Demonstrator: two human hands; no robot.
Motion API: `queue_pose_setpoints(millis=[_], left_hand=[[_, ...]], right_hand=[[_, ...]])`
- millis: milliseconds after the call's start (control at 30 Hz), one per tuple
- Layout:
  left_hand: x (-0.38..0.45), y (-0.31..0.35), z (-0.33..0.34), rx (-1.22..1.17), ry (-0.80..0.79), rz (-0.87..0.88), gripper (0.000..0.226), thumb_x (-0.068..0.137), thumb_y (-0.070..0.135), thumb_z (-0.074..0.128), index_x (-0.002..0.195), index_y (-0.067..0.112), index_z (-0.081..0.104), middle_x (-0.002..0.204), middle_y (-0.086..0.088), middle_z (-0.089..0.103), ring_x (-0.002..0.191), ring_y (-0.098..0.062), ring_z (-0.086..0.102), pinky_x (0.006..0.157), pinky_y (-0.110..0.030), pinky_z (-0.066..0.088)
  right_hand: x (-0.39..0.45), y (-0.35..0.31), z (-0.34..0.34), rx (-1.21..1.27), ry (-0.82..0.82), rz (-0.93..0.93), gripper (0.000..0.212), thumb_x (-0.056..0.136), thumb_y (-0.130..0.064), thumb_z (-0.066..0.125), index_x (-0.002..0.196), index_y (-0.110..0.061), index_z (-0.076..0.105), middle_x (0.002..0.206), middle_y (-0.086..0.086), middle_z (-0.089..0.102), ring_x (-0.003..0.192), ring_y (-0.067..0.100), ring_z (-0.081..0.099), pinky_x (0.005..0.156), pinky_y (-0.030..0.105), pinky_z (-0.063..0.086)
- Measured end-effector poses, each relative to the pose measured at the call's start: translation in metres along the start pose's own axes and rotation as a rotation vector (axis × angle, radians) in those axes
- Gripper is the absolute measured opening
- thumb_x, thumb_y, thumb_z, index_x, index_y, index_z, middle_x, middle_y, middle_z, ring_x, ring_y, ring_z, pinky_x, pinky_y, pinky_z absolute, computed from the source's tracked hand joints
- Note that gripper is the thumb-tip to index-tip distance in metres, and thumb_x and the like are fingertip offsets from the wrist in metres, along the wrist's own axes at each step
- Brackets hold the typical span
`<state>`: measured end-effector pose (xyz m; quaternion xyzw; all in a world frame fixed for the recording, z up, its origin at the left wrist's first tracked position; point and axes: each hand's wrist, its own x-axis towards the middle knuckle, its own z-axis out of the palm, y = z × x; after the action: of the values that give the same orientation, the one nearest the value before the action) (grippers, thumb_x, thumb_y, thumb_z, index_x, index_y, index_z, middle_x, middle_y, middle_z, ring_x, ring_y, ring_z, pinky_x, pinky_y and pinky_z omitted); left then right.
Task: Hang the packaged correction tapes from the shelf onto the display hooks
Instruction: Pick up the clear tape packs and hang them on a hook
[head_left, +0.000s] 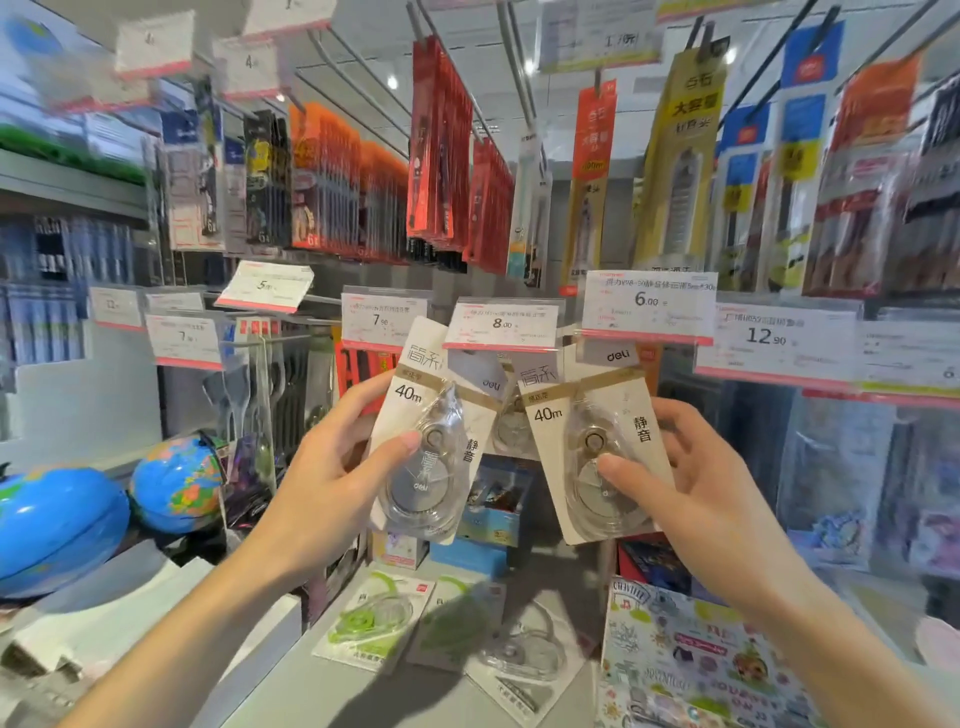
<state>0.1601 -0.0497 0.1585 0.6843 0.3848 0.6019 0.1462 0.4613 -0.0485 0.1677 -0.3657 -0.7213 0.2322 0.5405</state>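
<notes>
The left hand (332, 467) holds a left pack (423, 441) of correction tape up in front of the price tags (503, 325), tilted with its top leaning right: the thumb lies across the clear blister on the front, its tip near the tape's hub, while the fingers (363, 395) curl round the pack's left edge and behind the card. The right hand (696, 483) pinches a right pack (592, 447) the same way, thumb pressed on the blister just below the hub, fingers wrapped behind the right edge. Both cards read 40m, and their tops reach up under the tags; whether either is on a hook I cannot tell. Between them a third pack (511, 421) hangs behind. On the shelf (332, 691) below lie more packs: two green ones (374, 618) and a clear one (524, 649). Globes (176, 483) stand at left.
</notes>
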Motion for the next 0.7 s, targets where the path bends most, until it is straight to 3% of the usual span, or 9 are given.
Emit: queue_pose_setpoints(millis=[133,267,367,467,567,633,700], left_hand=[[0.012,0.004,-0.008,-0.039,0.003,0.056,0.053,0.088,0.029,0.065,0.14,0.03,0.054,0.122,0.019,0.074,0.113,-0.003,0.069,0.089,-0.013,0.051],[0.024,0.004,-0.015,-0.051,-0.001,0.089,0.051,0.089,0.027,0.065,0.138,0.03,0.054,0.121,0.022,0.074,0.111,-0.001,0.07,0.087,-0.011,0.05],[0.03,0.003,-0.018,-0.047,-0.01,0.109,0.05,0.089,0.028,0.065,0.138,0.031,0.055,0.122,0.018,0.074,0.113,-0.005,0.07,0.09,-0.015,0.052],[0.034,0.001,-0.022,-0.057,-0.018,0.13,0.051,0.09,0.028,0.064,0.139,0.029,0.055,0.123,0.014,0.075,0.114,-0.007,0.07,0.092,-0.019,0.053],[0.037,-0.002,-0.024,-0.083,-0.017,0.135,0.053,0.089,0.026,0.064,0.141,0.025,0.054,0.123,0.012,0.075,0.113,-0.009,0.071,0.09,-0.016,0.052],[0.038,-0.002,-0.025,-0.095,-0.019,0.131,0.055,0.089,0.026,0.064,0.143,0.025,0.053,0.124,0.013,0.075,0.114,-0.009,0.07,0.091,-0.017,0.053],[0.038,-0.002,-0.025,-0.095,-0.027,0.133,0.056,0.089,0.026,0.064,0.144,0.025,0.052,0.125,0.013,0.074,0.115,-0.009,0.07,0.093,-0.02,0.053]], right_hand=[[0.001,0.006,-0.005,-0.033,0.023,0.024,0.038,0.091,-0.03,0.075,0.119,-0.051,0.058,0.114,-0.02,0.077,0.102,0.003,0.076,0.077,0.029,0.065],[0.002,0.014,-0.001,-0.09,0.014,0.057,0.036,0.091,-0.032,0.075,0.115,-0.053,0.058,0.109,-0.025,0.076,0.096,-0.001,0.075,0.078,0.027,0.059],[0.013,0.019,0.013,-0.074,0.028,0.086,0.03,0.094,-0.027,0.074,0.114,-0.041,0.058,0.106,-0.019,0.079,0.092,0.004,0.078,0.081,0.033,0.059],[0.03,0.018,0.031,-0.071,0.064,0.09,0.034,0.093,-0.033,0.075,0.108,-0.051,0.051,0.107,-0.011,0.079,0.092,0.0,0.076,0.078,0.029,0.059],[0.041,0.019,0.043,-0.064,0.105,0.11,0.036,0.089,-0.045,0.075,0.111,-0.054,0.048,0.116,-0.009,0.071,0.102,0.006,0.073,0.09,0.04,0.061],[0.044,0.02,0.048,-0.041,0.117,0.114,0.044,0.088,-0.046,0.075,0.121,-0.048,0.046,0.124,-0.013,0.068,0.114,0.009,0.068,0.099,0.045,0.057],[0.045,0.02,0.051,-0.022,0.129,0.105,0.042,0.09,-0.043,0.075,0.117,-0.052,0.044,0.127,-0.015,0.065,0.116,0.008,0.066,0.103,0.045,0.055]])
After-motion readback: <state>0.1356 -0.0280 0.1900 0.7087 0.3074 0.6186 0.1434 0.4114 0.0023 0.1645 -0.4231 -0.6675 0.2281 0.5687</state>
